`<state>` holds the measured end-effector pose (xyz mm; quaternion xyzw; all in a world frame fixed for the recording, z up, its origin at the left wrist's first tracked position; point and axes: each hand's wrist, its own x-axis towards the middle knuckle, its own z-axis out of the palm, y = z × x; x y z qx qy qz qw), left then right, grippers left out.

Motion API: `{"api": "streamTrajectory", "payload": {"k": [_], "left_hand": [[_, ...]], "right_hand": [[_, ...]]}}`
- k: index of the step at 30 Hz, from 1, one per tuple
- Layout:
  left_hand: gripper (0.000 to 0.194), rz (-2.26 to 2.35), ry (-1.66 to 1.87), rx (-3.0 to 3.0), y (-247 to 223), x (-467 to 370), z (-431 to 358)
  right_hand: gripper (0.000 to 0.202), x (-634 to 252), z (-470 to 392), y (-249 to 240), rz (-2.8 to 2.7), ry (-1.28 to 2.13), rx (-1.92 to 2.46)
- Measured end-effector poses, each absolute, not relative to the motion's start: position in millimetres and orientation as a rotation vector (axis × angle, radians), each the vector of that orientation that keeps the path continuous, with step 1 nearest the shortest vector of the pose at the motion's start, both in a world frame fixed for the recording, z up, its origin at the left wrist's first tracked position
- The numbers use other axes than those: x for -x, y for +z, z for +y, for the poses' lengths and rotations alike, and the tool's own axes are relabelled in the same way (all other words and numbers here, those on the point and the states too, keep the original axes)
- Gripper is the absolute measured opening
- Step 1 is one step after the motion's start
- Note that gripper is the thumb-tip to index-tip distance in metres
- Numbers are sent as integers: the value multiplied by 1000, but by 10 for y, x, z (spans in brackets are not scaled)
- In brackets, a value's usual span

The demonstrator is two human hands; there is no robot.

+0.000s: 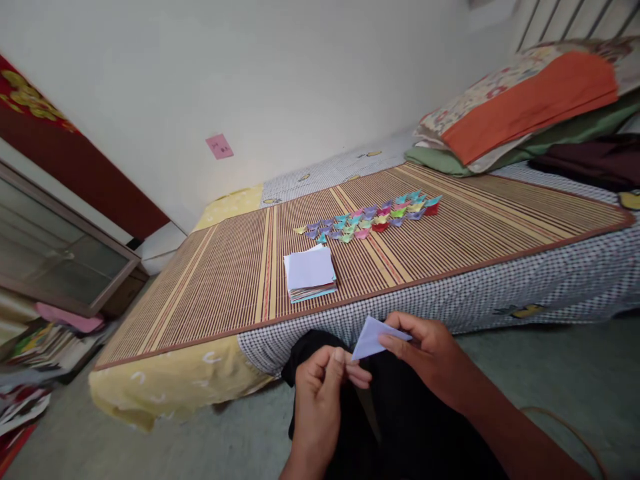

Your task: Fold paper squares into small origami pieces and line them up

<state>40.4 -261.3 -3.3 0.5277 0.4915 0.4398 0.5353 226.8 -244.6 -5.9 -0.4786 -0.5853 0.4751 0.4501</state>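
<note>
A small lilac sheet of paper (373, 338), folded into a triangle, is held above my dark-clothed lap. My right hand (425, 350) pinches its right side between thumb and fingers. Close to the triangle's lower left corner is my left hand (323, 383), its thumb pressed toward the curled fingers. That corner seems to touch the left fingers; whether anything is pinched there is hidden. Beyond my hands, a stack of square paper (311, 270) with a lilac sheet on top lies on the striped mat (230, 267). Behind it sit rows of several small colourful folded paper pieces (370, 217).
The mat covers a bed with a checked sheet (525, 280) hanging over its front edge. Folded bedding with an orange panel (535, 107) is piled at the far right, beside dark cloth (593, 160). A glass-fronted cabinet (60, 240) and stacked papers (47, 353) stand left.
</note>
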Motion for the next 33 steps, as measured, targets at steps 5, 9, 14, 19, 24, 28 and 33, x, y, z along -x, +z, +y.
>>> {"api": "streamTrajectory", "payload": {"k": [5,9,14,19,24,28,33], "left_hand": [[32,1170,1096,-1177,34,-345,-2511],[28,1094,1025,-1070,26,-389,-2493],[30,1030,1143,-846,-40,-386,-2499],[27,863,1168,-431,-63,-389,-2416],[19,814,1146,-222,-103,-481,-2413],[13,731,1143,-162,-161,-534,-2449],[14,682,1111,-117,-216,-539,-2456]], "right_hand": [[25,-2232,-2473,-26,-1541,1209,1198],[24,-2114,-2509,9,-1632,1205,1200],[26,-2177,-2483,-12,-1460,1292,1172],[24,-2294,-2437,-64,-1214,1376,1104],[11,-2081,-2495,-44,-1350,1277,1037],[10,-1952,-2521,-8,-1344,1246,1018],[10,-1973,-2504,-22,-1323,1277,962]]}}
